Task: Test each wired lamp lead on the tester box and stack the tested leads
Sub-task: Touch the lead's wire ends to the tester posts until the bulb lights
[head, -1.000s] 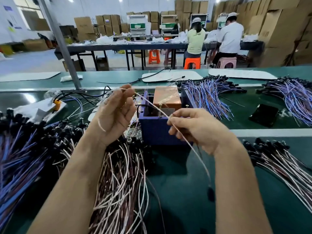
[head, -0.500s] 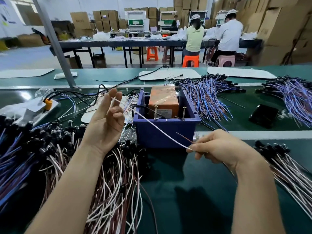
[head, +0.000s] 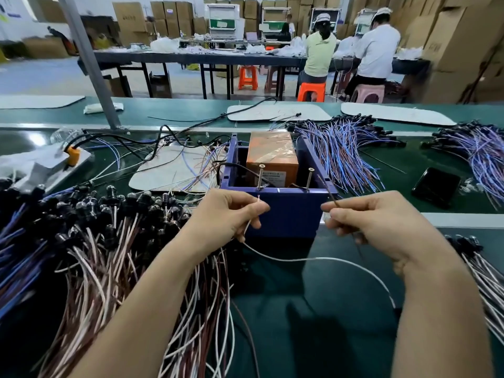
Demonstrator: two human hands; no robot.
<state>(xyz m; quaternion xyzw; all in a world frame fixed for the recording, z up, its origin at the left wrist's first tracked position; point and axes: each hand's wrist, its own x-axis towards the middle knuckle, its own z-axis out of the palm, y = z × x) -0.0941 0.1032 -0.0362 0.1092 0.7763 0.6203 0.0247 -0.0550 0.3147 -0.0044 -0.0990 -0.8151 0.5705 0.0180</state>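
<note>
While left hand (head: 226, 214) is pinching thin white wire (head: 313, 258) and right hand (head: 376, 216) brown wire (head: 328, 190), screws (head: 260, 175) on the blue plastic box (head: 291, 214) are seemingly standing just beyond.

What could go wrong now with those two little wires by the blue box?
The left hand pinches the white wire, the right hand the brown wire, both near the two screws; a thin tip might miss or slip off. The white wire sags beside the pile of leads and could snag there.
</note>
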